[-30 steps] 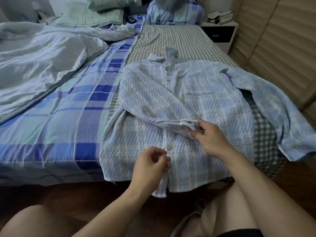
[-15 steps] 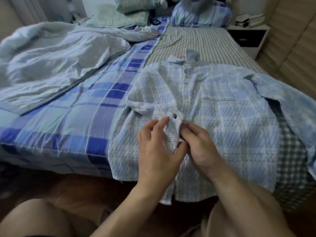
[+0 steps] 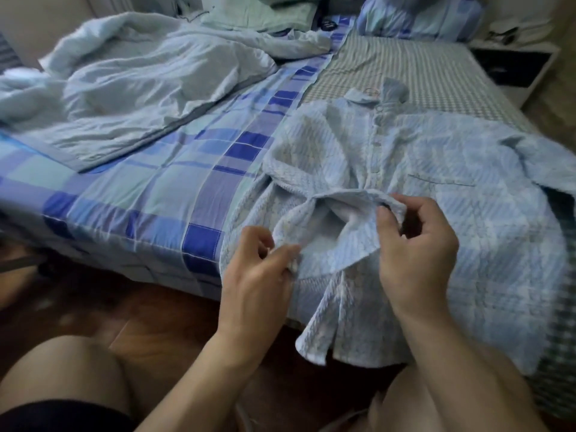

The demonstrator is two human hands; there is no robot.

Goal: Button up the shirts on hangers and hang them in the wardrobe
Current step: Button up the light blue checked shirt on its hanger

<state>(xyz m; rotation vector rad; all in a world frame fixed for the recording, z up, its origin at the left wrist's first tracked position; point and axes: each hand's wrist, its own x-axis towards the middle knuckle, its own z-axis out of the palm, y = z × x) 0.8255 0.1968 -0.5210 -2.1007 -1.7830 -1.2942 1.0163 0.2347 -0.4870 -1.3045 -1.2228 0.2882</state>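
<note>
A pale blue checked cotton shirt (image 3: pixel 442 194) lies front-up on the near right part of the bed (image 3: pixel 162 194), its collar toward the far end and its hem hanging over the near edge above the dark wooden floor (image 3: pixel 124 307). A row of pale round buttons (image 3: pixel 378 144) runs down from the collar and looks fastened along the upper chest; lower down the two front edges are pulled apart, showing the lighter inside of the cloth. A chest pocket sits on the right of the placket, and one sleeve trails off to the far right.

The left hand (image 3: pixel 258 269) has its fingers curled and pinches the left front edge of the shirt between thumb and fingertips. The right hand (image 3: pixel 417 244) is raised just to the right of it, fingers bent, gripping the right front edge at the bunched fold near the middle of the garment. The two hands are near each other but apart, with the opened gap of the shirt between them.

To the left, a crumpled light blue quilt (image 3: pixel 134 88) lies over a blue plaid sheet. A plaid pillow (image 3: pixel 420 17) rests at the far end, and a white bedside cabinet (image 3: pixel 517 67) stands at the far right. The person's bare knees show at the near edge.
</note>
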